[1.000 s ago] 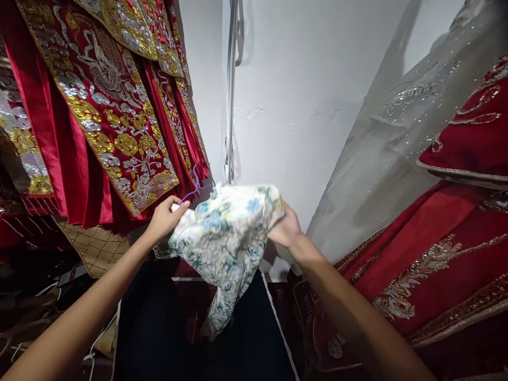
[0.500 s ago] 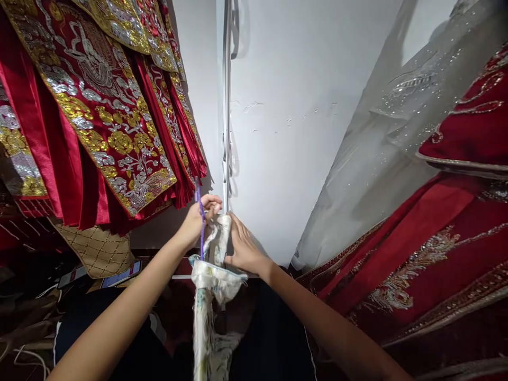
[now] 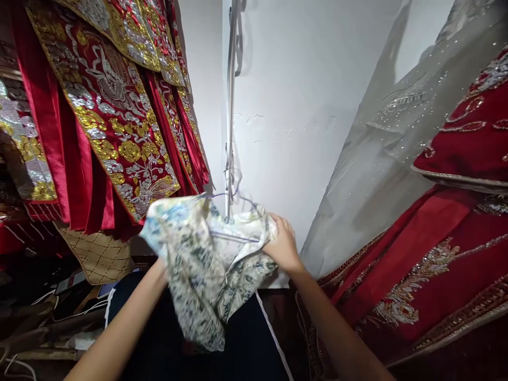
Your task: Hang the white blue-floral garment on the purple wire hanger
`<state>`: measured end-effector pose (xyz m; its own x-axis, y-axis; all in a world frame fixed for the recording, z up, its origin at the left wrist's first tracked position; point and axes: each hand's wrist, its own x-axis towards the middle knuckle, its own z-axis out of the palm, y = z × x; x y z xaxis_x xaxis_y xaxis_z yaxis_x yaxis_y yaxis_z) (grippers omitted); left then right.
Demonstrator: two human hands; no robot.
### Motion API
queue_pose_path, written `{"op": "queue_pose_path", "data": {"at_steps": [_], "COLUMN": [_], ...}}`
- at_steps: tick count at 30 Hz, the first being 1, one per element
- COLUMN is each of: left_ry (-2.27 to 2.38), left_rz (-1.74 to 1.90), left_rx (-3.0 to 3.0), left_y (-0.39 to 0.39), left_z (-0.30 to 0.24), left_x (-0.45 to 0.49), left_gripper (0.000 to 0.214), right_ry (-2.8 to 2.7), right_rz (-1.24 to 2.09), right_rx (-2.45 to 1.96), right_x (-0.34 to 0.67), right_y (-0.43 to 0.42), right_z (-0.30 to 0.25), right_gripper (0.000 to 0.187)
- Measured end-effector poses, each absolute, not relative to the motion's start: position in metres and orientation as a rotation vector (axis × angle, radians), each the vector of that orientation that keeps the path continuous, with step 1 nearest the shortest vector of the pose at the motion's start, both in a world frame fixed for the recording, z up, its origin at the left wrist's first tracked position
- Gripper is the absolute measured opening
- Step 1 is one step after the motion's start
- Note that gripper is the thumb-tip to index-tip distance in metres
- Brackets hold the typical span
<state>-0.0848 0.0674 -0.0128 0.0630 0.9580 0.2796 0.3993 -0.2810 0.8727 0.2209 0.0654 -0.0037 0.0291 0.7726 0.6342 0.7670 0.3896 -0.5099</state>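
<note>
A purple hanger [image 3: 234, 236] is carrying the floral garment [image 3: 194, 270] over there; down at the left, white cables [image 3: 44, 296] are lying across dim clutter [image 3: 32, 337].

From my distant place, I see bare forearms [image 3: 323, 320] and, near, dark navy legwear [image 3: 248, 344] with white stripes [image 3: 271, 333] at left and right.

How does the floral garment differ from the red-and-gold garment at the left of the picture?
The floral garment is pale with a bluish print; the red-and-gold garment is red with shiny gold and silver decoration. The floral garment is in the right hand, bunched in loose folds; the red-and-gold garment hangs untouched, its front panel flatter. Both bear flower patterns.
</note>
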Motion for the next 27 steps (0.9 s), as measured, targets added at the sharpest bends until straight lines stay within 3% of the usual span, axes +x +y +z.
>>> {"op": "queue_pose_path", "data": {"at_steps": [3,9,15,20,27], "left_ry": [1.22,1.136,1.338,1.12,1.193], "left_rz": [1.247,1.443,1.472,1.533,1.391], "left_rx": [1.415,1.172,0.907,1.036,1.189], "left_y": [0.058,0.053,0.039,0.04,0.041], "left_z": [-0.041,-0.083,-0.104,-0.095,-0.106], "left_x": [-0.099,-0.08,-0.091,-0.082,-0.07], "left_gripper": [0.091,0.063,0.061,0.057,0.059], "right_ry": [-1.584,-1.678,-1.668,-1.658,-1.756], "right_rz": [-0.111,-0.247,-0.234,-0.239,-0.301], "right_rx": [-1.477,-1.493,-1.466,-1.538,-1.571], "right_x": [0.229,0.206,0.204,0.211,0.225], "right_y": [0.086,0.107,0.097,0.106,0.087], "right_z": [0.019,0.058,0.049,0.072,0.076], "right_gripper": [0.072,0.074,0.07,0.072,0.075]}}
